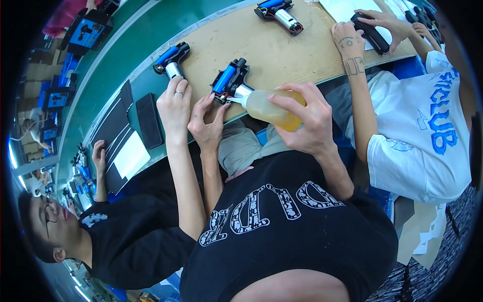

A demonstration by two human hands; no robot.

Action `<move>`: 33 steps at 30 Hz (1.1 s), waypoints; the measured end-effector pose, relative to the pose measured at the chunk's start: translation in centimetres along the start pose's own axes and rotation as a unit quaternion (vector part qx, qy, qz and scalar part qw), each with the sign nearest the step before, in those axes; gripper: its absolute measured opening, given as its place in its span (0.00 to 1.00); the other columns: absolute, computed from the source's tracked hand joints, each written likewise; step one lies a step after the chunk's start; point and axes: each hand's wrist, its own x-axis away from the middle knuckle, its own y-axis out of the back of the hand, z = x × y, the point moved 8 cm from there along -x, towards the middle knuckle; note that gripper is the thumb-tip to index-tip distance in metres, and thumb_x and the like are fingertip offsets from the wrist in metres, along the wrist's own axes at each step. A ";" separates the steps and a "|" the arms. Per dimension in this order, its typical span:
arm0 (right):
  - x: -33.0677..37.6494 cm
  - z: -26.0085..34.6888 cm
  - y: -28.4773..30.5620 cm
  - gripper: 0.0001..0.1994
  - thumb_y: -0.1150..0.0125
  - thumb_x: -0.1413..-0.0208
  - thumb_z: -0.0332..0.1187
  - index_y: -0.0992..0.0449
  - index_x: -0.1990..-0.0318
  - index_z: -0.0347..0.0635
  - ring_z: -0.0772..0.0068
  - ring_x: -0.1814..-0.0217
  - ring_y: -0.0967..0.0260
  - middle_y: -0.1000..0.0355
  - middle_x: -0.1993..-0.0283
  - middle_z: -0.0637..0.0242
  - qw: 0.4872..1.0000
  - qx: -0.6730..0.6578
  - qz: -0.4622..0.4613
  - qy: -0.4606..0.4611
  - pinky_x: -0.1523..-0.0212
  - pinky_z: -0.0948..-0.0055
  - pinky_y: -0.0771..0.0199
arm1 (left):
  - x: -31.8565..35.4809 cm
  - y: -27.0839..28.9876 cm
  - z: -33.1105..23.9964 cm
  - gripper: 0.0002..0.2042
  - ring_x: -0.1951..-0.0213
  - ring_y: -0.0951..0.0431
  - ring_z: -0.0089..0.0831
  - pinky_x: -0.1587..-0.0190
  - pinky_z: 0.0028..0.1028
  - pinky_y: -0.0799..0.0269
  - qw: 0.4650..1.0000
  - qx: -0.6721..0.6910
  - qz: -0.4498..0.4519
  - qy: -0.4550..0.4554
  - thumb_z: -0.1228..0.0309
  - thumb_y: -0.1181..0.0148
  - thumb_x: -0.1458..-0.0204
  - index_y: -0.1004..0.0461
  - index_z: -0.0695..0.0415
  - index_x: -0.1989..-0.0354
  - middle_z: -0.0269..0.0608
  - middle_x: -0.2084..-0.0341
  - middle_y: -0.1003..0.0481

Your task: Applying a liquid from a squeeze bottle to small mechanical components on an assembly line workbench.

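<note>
head view: the person's right hand (307,123) wraps a soft, translucent squeeze bottle (269,106) of amber liquid, fingers (289,103) curled over its body and pinching it. the bottle lies tilted, its nozzle meeting the metal end of a black and blue motor assembly (229,80) that rests near the front edge of the tan surface (282,50). the left hand (206,123) sits just beside that assembly, fingers loosely spread, their tips touching its near side at the surface edge.

to the left, a second person's hand (174,100) wearing a ring reaches up to another blue and black assembly (171,59) lying at the tan board's edge; its fingers are held together, tips at the silver end. a third assembly (277,12) lies farther back on the surface, well apart from the hands. beside the board, on the green surface (136,35), a flat black pad (149,121) and dark trays (113,128) with a white sheet (132,155) lie in a row.

at the upper right, a person in a white shirt holds a black oblong part (371,32) with both hands (385,22) over the surface.
</note>
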 end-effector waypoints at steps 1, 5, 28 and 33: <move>-0.1 0.2 -0.2 0.28 0.26 0.74 0.24 0.18 0.55 0.50 0.55 0.54 0.26 0.24 0.52 0.61 1.000 0.003 0.002 -0.002 0.56 0.64 0.22 | -0.2 -0.1 0.0 0.07 0.67 0.19 0.40 0.64 0.35 0.24 0.997 -0.061 0.028 -0.040 0.71 0.36 0.48 0.23 0.60 0.65 0.42 0.59 0.21; -0.3 0.7 -0.9 0.27 0.26 0.74 0.24 0.17 0.56 0.51 0.56 0.56 0.26 0.24 0.53 0.62 1.000 0.000 -0.011 -0.002 0.56 0.64 0.21 | -0.6 0.3 -0.1 0.04 0.66 0.19 0.39 0.63 0.34 0.23 0.998 -0.058 0.012 -0.024 0.73 0.38 0.46 0.22 0.59 0.64 0.38 0.59 0.21; 1.2 1.1 0.0 0.28 0.25 0.75 0.24 0.16 0.57 0.52 0.60 0.60 0.27 0.23 0.55 0.64 0.998 -0.003 -0.062 0.000 0.62 0.68 0.23 | 0.0 -0.1 -0.1 0.10 0.60 0.18 0.34 0.58 0.30 0.22 0.997 -0.043 0.066 -0.004 0.78 0.38 0.50 0.19 0.61 0.58 0.36 0.54 0.20; 1.3 0.9 -0.1 0.28 0.25 0.75 0.25 0.16 0.56 0.52 0.61 0.60 0.26 0.23 0.55 0.63 0.998 -0.005 -0.066 0.002 0.62 0.68 0.22 | 3.1 -0.8 -3.2 0.14 0.61 0.18 0.33 0.59 0.28 0.23 0.989 0.107 -0.007 0.105 0.77 0.30 0.54 0.20 0.62 0.56 0.41 0.55 0.19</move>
